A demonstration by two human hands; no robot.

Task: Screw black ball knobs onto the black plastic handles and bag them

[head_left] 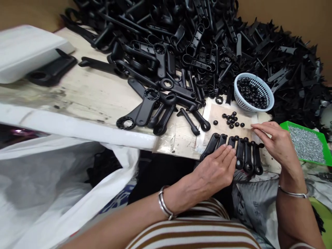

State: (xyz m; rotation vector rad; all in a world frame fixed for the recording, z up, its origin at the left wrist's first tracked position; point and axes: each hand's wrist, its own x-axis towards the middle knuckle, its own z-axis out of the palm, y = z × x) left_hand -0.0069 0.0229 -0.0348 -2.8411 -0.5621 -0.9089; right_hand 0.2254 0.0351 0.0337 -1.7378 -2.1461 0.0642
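Black plastic levers (pixel 240 152) lay in a tidy row at the near edge of the counter (pixel 85 93), side by side and touching. Landmark: that row. Left hand (pixel 216 167) rested flat on the row's left end, fingers (pixel 228 152) extended, not clenched, gripping nothing. Right hand (pixel 276 140) hovered over the row's right end, fingers loosely spread, holding nothing I could see. Small black rings (pixel 232 119) sat loose just beyond the row; blue basket (pixel 253 92) with more of them further back. Green tray (pixel 307 143) of tiny metal bits right of the row. Big lever pile (pixel 207 45) behind.

Judgement: levers look light, stiff, matte, not slippery; take one by the narrow shank, round eye end free.

Row's near tips overhung the counter edge; left end hidden under the palm. Tray contents too small to identify.
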